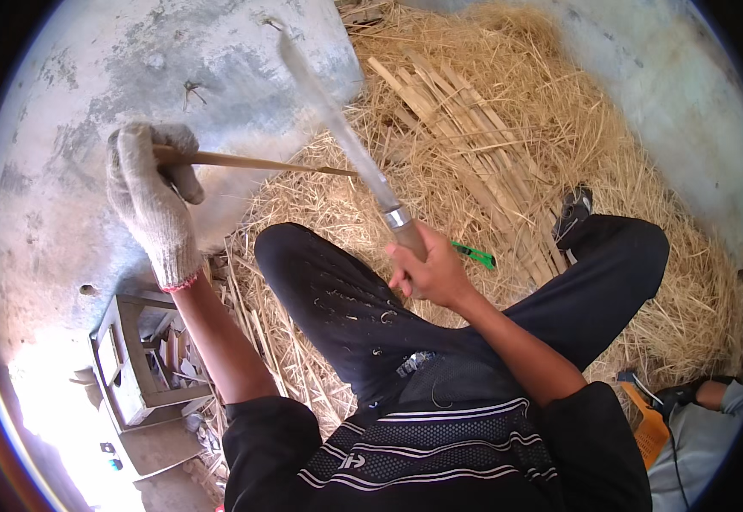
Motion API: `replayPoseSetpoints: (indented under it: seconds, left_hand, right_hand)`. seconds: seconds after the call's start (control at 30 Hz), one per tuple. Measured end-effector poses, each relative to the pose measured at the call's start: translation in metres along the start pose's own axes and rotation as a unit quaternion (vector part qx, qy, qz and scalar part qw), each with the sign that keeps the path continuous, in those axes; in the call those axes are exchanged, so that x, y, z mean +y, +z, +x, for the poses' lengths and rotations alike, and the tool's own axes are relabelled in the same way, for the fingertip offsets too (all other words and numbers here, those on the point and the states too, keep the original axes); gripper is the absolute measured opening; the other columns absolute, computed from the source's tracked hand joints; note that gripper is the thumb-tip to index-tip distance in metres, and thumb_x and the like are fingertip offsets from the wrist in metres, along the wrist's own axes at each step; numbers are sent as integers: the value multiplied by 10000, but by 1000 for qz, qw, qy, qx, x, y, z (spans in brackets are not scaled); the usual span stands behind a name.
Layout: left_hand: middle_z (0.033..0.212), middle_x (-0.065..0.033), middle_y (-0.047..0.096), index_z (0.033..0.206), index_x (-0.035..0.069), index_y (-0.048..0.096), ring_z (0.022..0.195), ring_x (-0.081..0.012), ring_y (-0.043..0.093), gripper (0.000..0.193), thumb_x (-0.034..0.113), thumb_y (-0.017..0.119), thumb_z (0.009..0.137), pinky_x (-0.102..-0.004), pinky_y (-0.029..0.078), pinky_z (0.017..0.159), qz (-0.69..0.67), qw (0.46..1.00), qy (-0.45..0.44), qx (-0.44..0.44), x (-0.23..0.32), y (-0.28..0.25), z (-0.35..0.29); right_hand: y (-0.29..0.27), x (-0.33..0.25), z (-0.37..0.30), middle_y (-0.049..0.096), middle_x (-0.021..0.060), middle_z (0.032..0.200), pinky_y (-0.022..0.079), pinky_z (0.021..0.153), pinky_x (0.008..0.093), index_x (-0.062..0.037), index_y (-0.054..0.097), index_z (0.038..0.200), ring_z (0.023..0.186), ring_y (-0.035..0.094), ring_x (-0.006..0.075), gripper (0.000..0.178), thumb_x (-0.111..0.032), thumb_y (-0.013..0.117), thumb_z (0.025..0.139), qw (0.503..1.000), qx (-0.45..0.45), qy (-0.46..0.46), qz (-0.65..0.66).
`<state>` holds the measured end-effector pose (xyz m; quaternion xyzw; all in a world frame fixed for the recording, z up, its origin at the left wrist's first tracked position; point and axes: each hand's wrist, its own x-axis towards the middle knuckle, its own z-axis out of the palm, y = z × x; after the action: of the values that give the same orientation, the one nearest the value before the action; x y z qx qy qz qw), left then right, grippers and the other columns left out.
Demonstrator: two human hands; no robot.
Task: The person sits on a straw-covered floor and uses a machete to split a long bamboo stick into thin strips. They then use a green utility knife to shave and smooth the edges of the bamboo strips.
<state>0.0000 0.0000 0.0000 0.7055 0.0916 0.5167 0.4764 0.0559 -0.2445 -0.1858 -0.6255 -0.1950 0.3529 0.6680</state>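
My left hand (151, 196), in a whitish knitted glove with a red cuff edge, is closed around one end of a thin bamboo strip (256, 162). The strip points right, and its tapered tip reaches the knife blade; whether the two touch I cannot tell. My bare right hand (435, 271) grips the handle of a long knife (333, 119), its blade slanting up and to the left. Just right of that hand, a green utility knife (474, 254) lies among the shavings. Curly shavings cling to my dark trousers (329, 290).
Straw-like shavings (644, 299) cover the floor around my bent legs. Ahead lies a pile of split bamboo strips (474, 145). A wooden frame box (145, 392) with scraps stands at lower left, by the wall (64, 196). At lower right sits another person (704, 452) beside an orange object (647, 427).
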Motion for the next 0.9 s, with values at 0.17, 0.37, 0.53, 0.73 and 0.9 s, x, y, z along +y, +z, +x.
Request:
replayPoseSetpoints:
  seconds: [0.17, 0.37, 0.53, 0.73, 0.9]
  left_hand:
    - [571, -116, 592, 688, 8, 565, 339, -115, 401, 355, 240, 452, 932, -263, 307, 342, 90, 990, 19, 110, 12, 17, -1]
    - [481, -87, 542, 570, 23, 528, 378, -166, 532, 381, 238, 472, 879, -272, 449, 379, 132, 970, 101, 176, 5, 32, -9]
    - [461, -73, 505, 488, 68, 450, 370, -159, 512, 361, 207, 477, 820, -277, 442, 350, -37, 985, 68, 156, -11, 23, -2]
    - [401, -56, 428, 456, 104, 396, 301, -151, 411, 400, 195, 428, 844, -277, 342, 296, 26, 970, 166, 177, -17, 27, -6]
    - [384, -36, 410, 447, 105, 382, 283, -136, 390, 470, 221, 392, 902, -262, 336, 290, 76, 962, 163, 207, -18, 36, 1]
  right_hand:
    - [31, 33, 4, 632, 270, 730, 493, 595, 492, 16, 528, 1078, 651, 649, 440, 305, -189, 644, 883, 950, 83, -118, -278]
    - [24, 28, 2, 616, 270, 715, 477, 624, 471, 18, 547, 1050, 664, 641, 432, 375, -286, 692, 886, 973, 46, -85, -211]
    - [23, 7, -7, 610, 262, 669, 477, 601, 478, 24, 578, 986, 626, 627, 432, 471, -444, 606, 945, 971, 31, -74, -225]
    - [25, 34, 9, 614, 250, 616, 491, 548, 496, 30, 598, 918, 583, 624, 449, 528, -492, 535, 968, 944, 101, -87, -302]
    - [31, -2, -10, 620, 255, 628, 487, 517, 495, 32, 612, 963, 591, 637, 454, 494, -458, 549, 969, 952, 57, -184, -238]
